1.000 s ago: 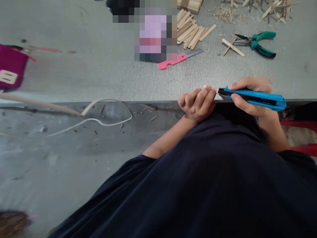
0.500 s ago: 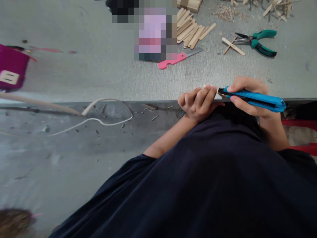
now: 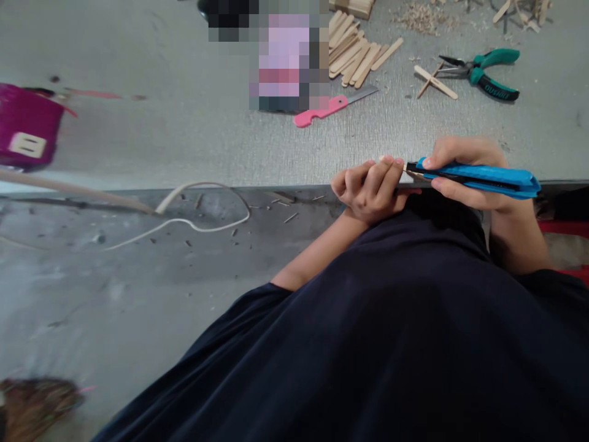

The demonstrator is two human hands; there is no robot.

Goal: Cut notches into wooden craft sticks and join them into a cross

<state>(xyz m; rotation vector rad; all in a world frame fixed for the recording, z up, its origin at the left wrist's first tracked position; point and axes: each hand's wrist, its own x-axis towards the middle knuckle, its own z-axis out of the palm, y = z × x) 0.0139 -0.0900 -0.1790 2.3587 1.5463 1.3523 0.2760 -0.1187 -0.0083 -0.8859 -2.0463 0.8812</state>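
Plainly, the right hand point(image 3: 470, 153) clamps a blue cutter point(image 3: 492, 177), its tip just beside the left hand point(image 3: 368, 185), curled on a mostly hidden wooden sliver point(image 3: 415, 174) at the near tabletop point(image 3: 193, 141) edge, while far right pliers point(image 3: 475, 75) bear half-legible lettering, perhaps "OUSHI".

This looks like a makeshift craft workshop, though whether it is set up inside a home cannot be told: the grey table point(image 3: 207, 135) carries flat wooden sticks point(image 3: 363, 63) towards one o'clock, a heap of shavings point(image 3: 426, 18) between one and two, and green-handled pliers point(image 3: 473, 72) at two. A pink knife point(image 3: 322, 112) lies near half past twelve, and a blue cutter point(image 3: 478, 174) is in use towards three. At nine o'clock, small scraps point(image 3: 291, 217) litter the bare grey floor point(image 3: 138, 325).
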